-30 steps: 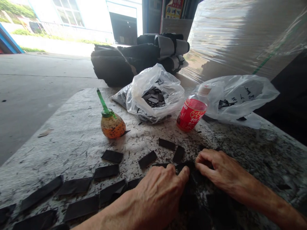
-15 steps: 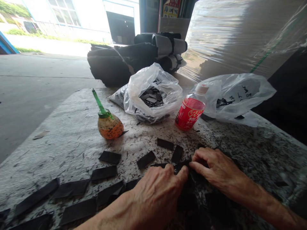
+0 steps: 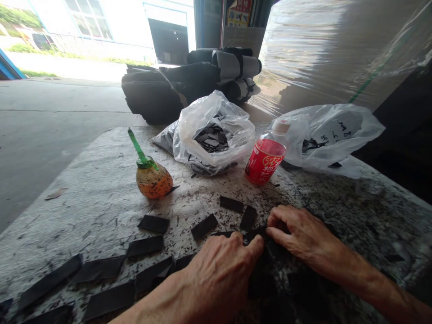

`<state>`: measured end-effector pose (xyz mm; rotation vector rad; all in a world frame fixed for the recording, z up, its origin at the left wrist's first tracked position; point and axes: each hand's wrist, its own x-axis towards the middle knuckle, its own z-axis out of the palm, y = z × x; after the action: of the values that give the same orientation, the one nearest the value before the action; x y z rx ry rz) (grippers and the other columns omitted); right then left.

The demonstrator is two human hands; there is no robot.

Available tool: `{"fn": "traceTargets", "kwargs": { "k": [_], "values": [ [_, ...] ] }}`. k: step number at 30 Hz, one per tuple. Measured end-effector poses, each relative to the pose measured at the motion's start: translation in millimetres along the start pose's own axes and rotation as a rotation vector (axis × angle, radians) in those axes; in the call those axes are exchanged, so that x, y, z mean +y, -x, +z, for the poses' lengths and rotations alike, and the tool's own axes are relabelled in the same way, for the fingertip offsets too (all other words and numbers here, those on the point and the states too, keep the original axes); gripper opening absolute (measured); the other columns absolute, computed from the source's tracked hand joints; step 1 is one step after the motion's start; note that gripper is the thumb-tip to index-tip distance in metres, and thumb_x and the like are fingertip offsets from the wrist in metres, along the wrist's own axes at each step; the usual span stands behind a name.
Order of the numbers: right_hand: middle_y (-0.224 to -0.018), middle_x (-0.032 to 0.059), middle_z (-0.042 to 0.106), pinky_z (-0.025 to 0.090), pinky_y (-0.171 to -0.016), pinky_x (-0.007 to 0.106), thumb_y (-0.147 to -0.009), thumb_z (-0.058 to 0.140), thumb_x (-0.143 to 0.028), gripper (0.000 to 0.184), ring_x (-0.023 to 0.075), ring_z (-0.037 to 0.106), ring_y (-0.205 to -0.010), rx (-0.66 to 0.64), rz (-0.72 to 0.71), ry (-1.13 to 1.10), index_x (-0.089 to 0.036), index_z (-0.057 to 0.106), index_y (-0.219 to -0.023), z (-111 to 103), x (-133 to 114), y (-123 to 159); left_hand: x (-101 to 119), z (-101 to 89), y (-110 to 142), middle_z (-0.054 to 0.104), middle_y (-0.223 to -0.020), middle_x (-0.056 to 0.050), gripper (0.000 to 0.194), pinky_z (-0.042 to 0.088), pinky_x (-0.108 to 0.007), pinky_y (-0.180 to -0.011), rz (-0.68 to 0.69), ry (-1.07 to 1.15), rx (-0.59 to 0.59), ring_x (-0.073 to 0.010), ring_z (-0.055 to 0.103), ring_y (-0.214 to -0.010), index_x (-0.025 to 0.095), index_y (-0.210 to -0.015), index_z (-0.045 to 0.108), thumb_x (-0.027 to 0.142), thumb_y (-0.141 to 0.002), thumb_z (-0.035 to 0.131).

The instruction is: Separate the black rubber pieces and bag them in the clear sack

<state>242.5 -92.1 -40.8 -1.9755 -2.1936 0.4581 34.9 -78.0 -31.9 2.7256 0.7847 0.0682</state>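
Note:
A flat black piece (image 3: pixel 256 233) of sheet material, its kind unclear, spans the gap between my hands low over the table. My left hand (image 3: pixel 219 270) is closed at its near end, thumb and curled fingers against it; the fingertips are partly hidden. My right hand (image 3: pixel 300 234) pinches the other end between thumb and forefinger. Just beyond the hands lie loose black rectangles, one (image 3: pixel 248 218) upright to my view and another (image 3: pixel 231 204) crosswise. More dark pieces under my hands are lost in shadow.
Behind the hands stand a red-labelled drink bottle (image 3: pixel 265 159), a plastic bag (image 3: pixel 189 139) of black pieces and another bag (image 3: pixel 354 135) at right. An orange bulb-shaped container (image 3: pixel 154 182) with a green spout stands left. Several black strips (image 3: pixel 110 299) lie at lower left.
The whole view has shifted very slightly. Both hands keep almost the same place and grip on the black piece.

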Motion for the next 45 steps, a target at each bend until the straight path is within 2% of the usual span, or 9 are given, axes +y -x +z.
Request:
{"fn": "traceTargets", "kwargs": {
  "k": [4,6,10,16,24,33,37,41,45],
  "values": [
    [-0.076,-0.0010,0.059,0.036,-0.068,0.032,-0.079,0.052,-0.017,0.007,0.0171,0.054,-0.073,0.067,0.055,0.008,-0.021,0.056,-0.075,0,-2,8,0,-2.3,-2,0.060,-0.079,-0.002,0.051,0.028,-0.027,-0.045,-0.018,0.025,-0.034,-0.0155,0.055,-0.055,0.024,-0.114,0.043,0.005,-0.068,0.035],
    [-0.082,0.0001,0.060,0.035,-0.072,0.034,-0.080,0.049,-0.013,0.014,0.0179,0.054,-0.078,0.149,-0.006,0.017,-0.022,0.059,-0.084,2,-1,14,0,-1.8,0,0.059,-0.078,-0.002,0.051,0.027,-0.028,-0.044,-0.011,0.017,-0.011,-0.0151,0.054,-0.053,0.024,-0.114,0.043,0.005,-0.068,0.035],
    [-0.085,0.0006,0.060,0.035,-0.074,0.035,-0.077,0.042,-0.003,0.041,0.0176,0.052,-0.079,0.326,-0.213,0.050,-0.029,0.061,-0.103,11,-1,26,-1,1.7,1,0.059,-0.077,-0.001,0.053,0.024,-0.029,-0.042,-0.006,0.000,-0.006,-0.0156,0.053,-0.050,0.024,-0.117,0.040,0.005,-0.068,0.035],
    [-0.084,0.0033,0.062,0.035,-0.082,0.038,-0.077,0.049,-0.006,0.038,0.0204,0.052,-0.082,0.466,-0.311,0.212,-0.029,0.066,-0.102,20,0,33,0,2.3,-2,0.059,-0.078,-0.002,0.055,0.025,-0.030,-0.043,-0.031,-0.004,-0.011,-0.0164,0.054,-0.052,0.025,-0.122,0.036,0.006,-0.071,0.034],
    [-0.088,0.0048,0.063,0.035,-0.090,0.045,-0.073,0.046,-0.001,0.046,0.0215,0.054,-0.086,0.473,-0.287,0.276,-0.029,0.067,-0.102,16,10,38,2,2.9,0,0.058,-0.078,-0.002,0.055,0.025,-0.030,-0.042,-0.026,-0.044,-0.029,-0.0165,0.054,-0.052,0.025,-0.121,0.036,0.006,-0.069,0.035],
    [-0.093,0.0033,0.063,0.032,-0.096,0.048,-0.074,0.050,-0.002,0.049,0.0210,0.054,-0.092,0.453,-0.342,0.325,-0.032,0.062,-0.110,23,4,37,2,4.5,-3,0.060,-0.085,-0.003,0.060,0.035,-0.027,-0.047,-0.049,-0.004,-0.029,-0.0165,0.057,-0.058,0.025,-0.126,0.033,0.005,-0.069,0.035],
    [-0.093,0.0035,0.063,0.033,-0.095,0.050,-0.073,0.051,-0.002,0.050,0.0222,0.054,-0.093,0.442,-0.341,0.367,-0.031,0.061,-0.112,22,7,39,2,1.4,1,0.060,-0.082,-0.002,0.055,0.032,-0.028,-0.044,-0.050,-0.005,-0.039,-0.0159,0.055,-0.053,0.025,-0.123,0.037,0.006,-0.071,0.035],
    [-0.093,0.0045,0.063,0.032,-0.096,0.051,-0.071,0.053,-0.002,0.051,0.0234,0.054,-0.093,0.417,-0.338,0.407,-0.028,0.061,-0.113,18,7,40,6,-2.3,4,0.060,-0.084,-0.002,0.052,0.035,-0.028,-0.048,-0.065,-0.008,-0.055,-0.0158,0.055,-0.058,0.025,-0.117,0.042,0.004,-0.071,0.034],
    [-0.093,0.0042,0.063,0.031,-0.096,0.051,-0.069,0.055,0.000,0.052,0.0231,0.054,-0.093,0.413,-0.343,0.409,-0.028,0.061,-0.113,17,6,41,10,-7.3,3,0.059,-0.080,-0.001,0.049,0.029,-0.028,-0.045,-0.080,-0.040,-0.073,-0.0161,0.053,-0.055,0.024,-0.113,0.045,0.003,-0.070,0.034]
  ]
}}
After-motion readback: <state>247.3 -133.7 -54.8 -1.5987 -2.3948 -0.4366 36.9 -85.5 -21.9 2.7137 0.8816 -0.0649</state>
